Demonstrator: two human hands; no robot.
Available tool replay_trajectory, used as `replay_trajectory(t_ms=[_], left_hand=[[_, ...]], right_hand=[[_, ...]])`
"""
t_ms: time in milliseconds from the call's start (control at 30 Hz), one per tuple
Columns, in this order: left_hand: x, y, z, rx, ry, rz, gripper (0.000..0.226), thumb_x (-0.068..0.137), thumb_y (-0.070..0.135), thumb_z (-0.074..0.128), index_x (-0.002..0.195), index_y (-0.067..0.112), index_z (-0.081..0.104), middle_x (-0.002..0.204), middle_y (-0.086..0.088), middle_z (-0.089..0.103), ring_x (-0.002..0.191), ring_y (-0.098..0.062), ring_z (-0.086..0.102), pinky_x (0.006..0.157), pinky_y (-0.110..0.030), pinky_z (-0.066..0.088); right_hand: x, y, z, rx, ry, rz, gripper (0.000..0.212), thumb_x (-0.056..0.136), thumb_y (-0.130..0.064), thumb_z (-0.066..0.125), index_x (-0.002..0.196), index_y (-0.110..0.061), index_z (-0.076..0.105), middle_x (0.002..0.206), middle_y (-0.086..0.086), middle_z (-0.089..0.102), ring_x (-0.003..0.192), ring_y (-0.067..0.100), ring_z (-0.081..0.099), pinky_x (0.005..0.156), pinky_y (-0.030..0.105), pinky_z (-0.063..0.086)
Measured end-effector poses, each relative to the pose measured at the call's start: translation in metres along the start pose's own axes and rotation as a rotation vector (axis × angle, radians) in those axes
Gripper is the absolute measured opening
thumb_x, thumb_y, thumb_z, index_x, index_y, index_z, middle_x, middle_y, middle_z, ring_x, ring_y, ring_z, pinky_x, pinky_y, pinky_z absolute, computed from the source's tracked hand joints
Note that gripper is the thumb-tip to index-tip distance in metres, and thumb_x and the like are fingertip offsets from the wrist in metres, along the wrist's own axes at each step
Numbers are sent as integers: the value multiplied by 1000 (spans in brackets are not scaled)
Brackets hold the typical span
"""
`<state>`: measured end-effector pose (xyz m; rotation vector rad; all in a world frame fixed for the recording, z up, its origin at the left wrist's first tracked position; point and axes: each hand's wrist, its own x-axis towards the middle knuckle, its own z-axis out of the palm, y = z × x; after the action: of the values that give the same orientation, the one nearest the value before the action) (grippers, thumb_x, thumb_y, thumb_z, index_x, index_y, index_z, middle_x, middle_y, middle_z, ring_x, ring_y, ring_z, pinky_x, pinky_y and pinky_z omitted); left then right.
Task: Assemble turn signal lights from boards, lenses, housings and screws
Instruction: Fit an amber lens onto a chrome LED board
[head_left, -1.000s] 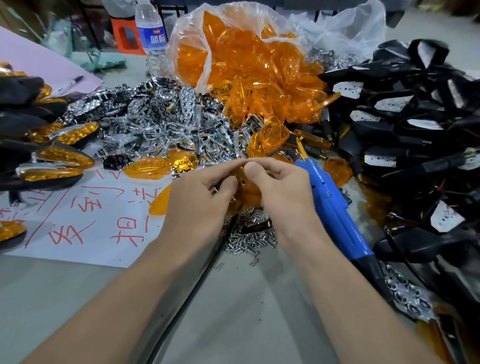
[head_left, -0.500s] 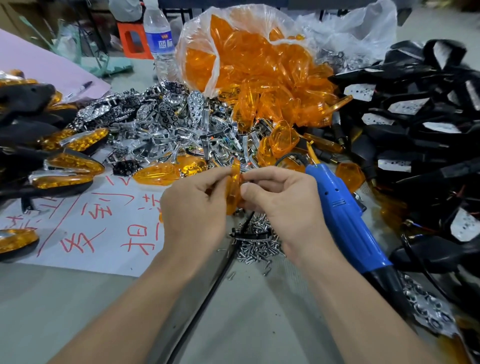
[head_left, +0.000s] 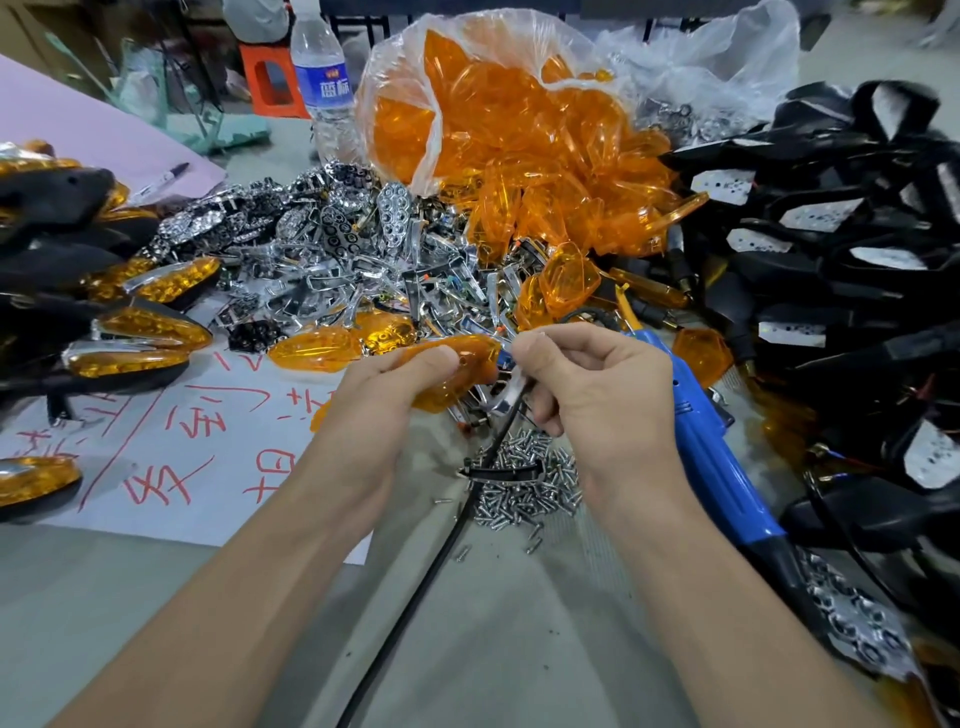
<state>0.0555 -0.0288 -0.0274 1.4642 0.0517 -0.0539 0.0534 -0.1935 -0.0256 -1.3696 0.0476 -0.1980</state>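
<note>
Red handwritten Chinese characters on paper sheet (head_left: 223, 519), white characters on water bottle label (head_left: 327, 87), none legible

left hand (head_left: 382, 400): bare, short thumbnail | left forearm (head_left: 223, 587): bare, lower left of frame | right hand (head_left: 597, 395): bare | right forearm (head_left: 727, 582): bare, lower right

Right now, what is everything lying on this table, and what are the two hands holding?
lenses: many, orange, in clear bag, far centre
chrome parts: heap, silver, centre
housings: heap, black, right
lights: several, orange and black, left
screws: pile, silver, just below the hands
screwdriver: one, blue, beside right hand
bottle: one, clear, far
paper: one, white with red writing, left
left hand: grips an orange lens
right hand: pinches a chrome piece
</note>
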Motion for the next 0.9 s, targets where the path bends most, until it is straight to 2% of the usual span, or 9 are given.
replay_trajectory(t_ms=[100,233,333,433,533,600,733,833,900], left_hand=[[-3,2,5,12,104,30,26,81,32,62,80,14,81,84,-10,79,86,-16,75,83,-29,51],[-7,3,8,117,273,80,26,73,37,49,57,24,66,71,2,71,64,-6,54,76,-39,36],[-7,1,8,90,247,123,17,76,31,59,61,29,66,67,19,59,62,2,48,74,-26,39],[-8,-5,9,125,35,188,31,89,1,66,77,28,77,75,20,71,70,6,61,68,-8,44],[-8,-2,8,184,37,188,24,75,-5,74,74,19,78,74,3,77,66,-3,65,62,-14,47],[-4,1,6,176,96,165,8,65,12,68,65,16,74,68,-2,72,62,-9,60,65,-26,47],[2,1,3,305,74,198,26,75,41,65,86,18,71,78,-9,69,70,-15,58,74,-44,50],[-2,-7,5,398,49,199,12,82,31,66,92,27,70,82,-1,76,79,-23,70,86,-54,55],[-5,-10,6,403,15,204,23,83,22,71,101,37,69,87,7,80,81,-18,76,87,-50,59]], right_hand=[[0,-3,4,92,-6,54,20,67,-32,85,74,-15,76,56,4,62,37,11,43,35,19,32],[-3,-2,13,169,-37,110,23,69,-30,80,81,-10,76,52,4,57,38,10,44,35,19,32],[-6,1,14,219,-2,152,25,72,-20,80,92,-6,76,53,1,58,41,9,48,37,20,36],[-12,4,10,256,40,173,18,79,-6,80,94,-4,70,54,2,60,42,10,52,38,20,39],[-12,4,5,251,65,146,20,81,4,79,89,-4,63,55,5,63,43,13,55,39,21,42],[-7,0,7,192,28,97,21,79,6,81,85,-5,64,58,6,66,44,14,57,40,22,44],[-1,-3,9,48,2,-2,15,80,6,83,84,-4,72,60,7,70,48,15,61,45,22,48],[-7,1,2,1,4,-15,12,82,6,80,84,-5,75,63,10,72,51,17,64,49,23,52],[-10,3,-4,-23,-2,-31,13,85,8,77,84,-6,77,63,12,72,53,19,66,52,25,54]])
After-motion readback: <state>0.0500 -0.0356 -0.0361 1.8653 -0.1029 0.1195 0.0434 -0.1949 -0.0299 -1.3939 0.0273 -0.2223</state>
